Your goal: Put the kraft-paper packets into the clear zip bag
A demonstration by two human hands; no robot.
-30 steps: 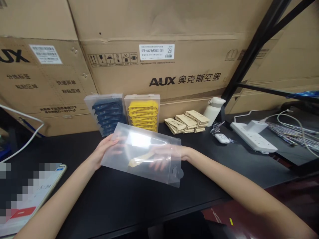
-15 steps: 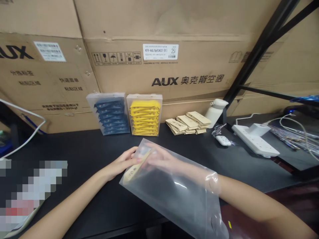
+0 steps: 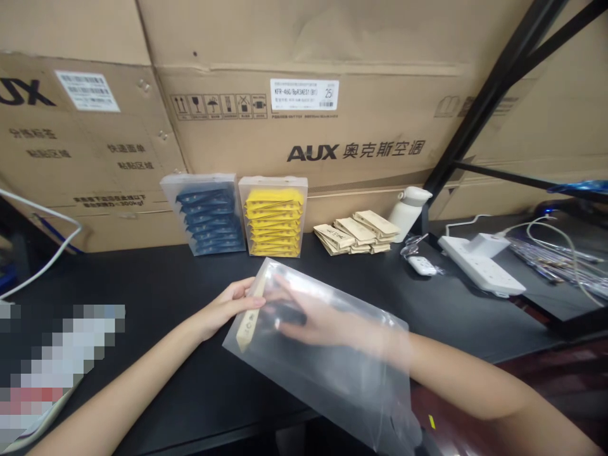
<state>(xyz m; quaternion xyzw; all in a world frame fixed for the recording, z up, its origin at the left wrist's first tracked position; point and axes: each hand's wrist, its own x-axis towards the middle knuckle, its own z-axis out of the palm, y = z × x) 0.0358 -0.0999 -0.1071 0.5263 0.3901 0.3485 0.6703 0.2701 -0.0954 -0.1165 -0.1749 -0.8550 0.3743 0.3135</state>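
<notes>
My left hand [image 3: 232,308] grips the far left end of a clear plastic bag [image 3: 327,386], its thumb pressing from outside on a beige paper packet [image 3: 247,322]. That narrow packet lies inside along the bag's closed end, with small dark print on it. My right hand [image 3: 308,310] is inside the bag, seen through the plastic. Its fingers are spread and apart from the packet. The bag's mouth sits around my right forearm. Behind the bag stand a clear case of blue packets [image 3: 211,218] and a clear case of yellow packets [image 3: 274,218].
Several beige packets [image 3: 357,233] are piled beside a white bottle [image 3: 409,214]. A white earphone case [image 3: 422,266] and a power strip [image 3: 482,265] lie to the right. Large cardboard boxes [image 3: 228,145] stand behind the black table [image 3: 156,373]. A black metal frame [image 3: 479,107] rises at right.
My right hand has let go of the beige packet and drawn back toward the bag's mouth, fingers opening. The packet now lies along the bag's closed end under my left thumb.
</notes>
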